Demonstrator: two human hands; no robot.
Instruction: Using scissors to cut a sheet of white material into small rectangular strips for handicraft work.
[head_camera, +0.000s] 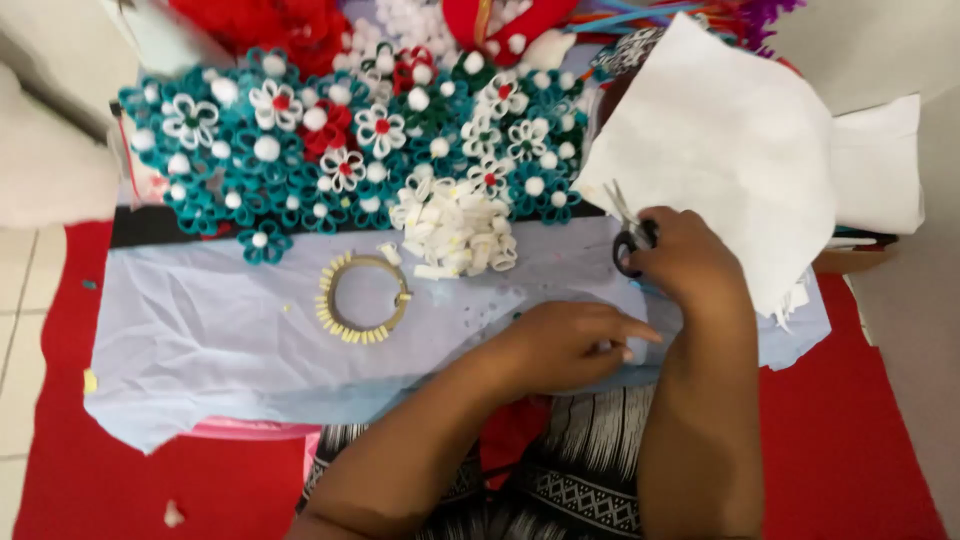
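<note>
Far left: teal felt flowers (250, 150) heaped above the pale blue cloth (200, 340). Ring with yellow clips (364, 297) lies on the cloth, white petal pile (455, 232) just beside it. Left hand (565, 340) pressed flat on the cloth, grasping nothing, as far as visible. Right hand (685, 262) grips black-handled scissors (628, 232), blades at the white sheet (730, 150).

The felt flowers (340, 140) are mostly teal, some white with red centres, a few red, each dotted with a white pompom. The pile of folded petals (455, 232) is white. The ring (363, 297) looks olive with pale yellow tabs. The cloth (200, 340) is light blue, the mat (860, 440) red, the paper sheet (730, 140) white, the scissors (630, 240) black-handled, and the skirt (590, 480) black with white pattern.
</note>
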